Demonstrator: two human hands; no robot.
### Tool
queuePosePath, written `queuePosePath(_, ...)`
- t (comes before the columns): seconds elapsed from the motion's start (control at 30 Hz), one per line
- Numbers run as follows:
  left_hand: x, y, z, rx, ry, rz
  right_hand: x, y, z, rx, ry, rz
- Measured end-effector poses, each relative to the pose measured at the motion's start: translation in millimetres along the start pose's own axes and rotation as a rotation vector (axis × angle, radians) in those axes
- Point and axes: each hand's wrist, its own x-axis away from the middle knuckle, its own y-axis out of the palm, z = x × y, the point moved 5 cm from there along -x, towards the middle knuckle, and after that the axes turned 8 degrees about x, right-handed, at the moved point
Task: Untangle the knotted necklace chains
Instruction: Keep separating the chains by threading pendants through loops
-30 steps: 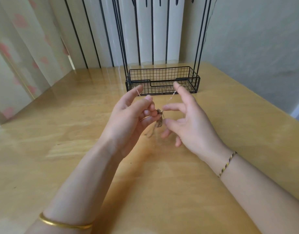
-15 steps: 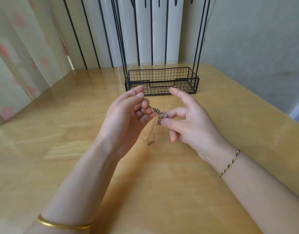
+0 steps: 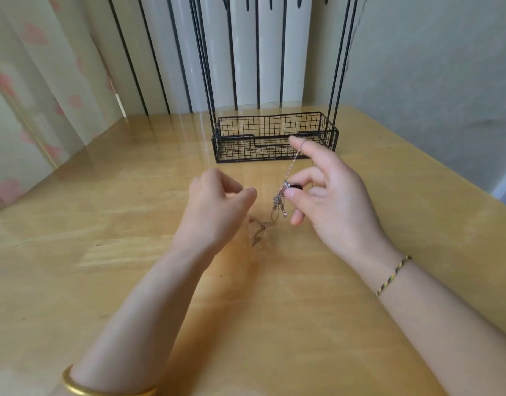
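Fingers [image 3: 247, 193] of the left hand [image 3: 214, 207] are curled, thumb and forefinger tips together as for a pinch; whether a strand lies between them is too fine to tell. Just right of it a rose chain [image 3: 257, 227] trails slack on the counter [image 3: 132, 252] and rises to the knot [image 3: 277, 201], which hangs between the hands. The right hand [image 3: 334, 204] pinches a dark bead [image 3: 295, 186] at the top of the knot with thumb and middle finger, and a silver chain [image 3: 292, 164] runs taut up over its raised forefinger.

The step looks like teasing one strand free of the tangle. Slack should serve better than pull: easing the forefinger down would loosen the silver chain, since tension likely tightens the knot. The left fingers should take a single loop and draw it sideways in small tugs. Resting the knot on the counter would probably steady it and spread the loops.
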Motion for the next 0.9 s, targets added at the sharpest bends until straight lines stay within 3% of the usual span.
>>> queuePosePath(0.13,9,19,7,0.192,0.045,-0.363,-1,2,-1,-0.004,-0.024,-0.019)
queuePosePath(0.2,11,23,8,0.211,0.063,-0.407,-1,2,-1,-0.011,-0.028,-0.019)
queuePosePath(0.4,5,12,5,0.280,0.039,-0.265,0,2,2,0.041,-0.021,-0.002)
queuePosePath(0.6,5,11,4,0.405,-0.030,-0.280,-1,0,10,0.078,0.061,-0.005)
queuePosePath(0.9,5,10,4,0.534,-0.137,-0.234,0,1,10,-0.079,0.151,0.016)
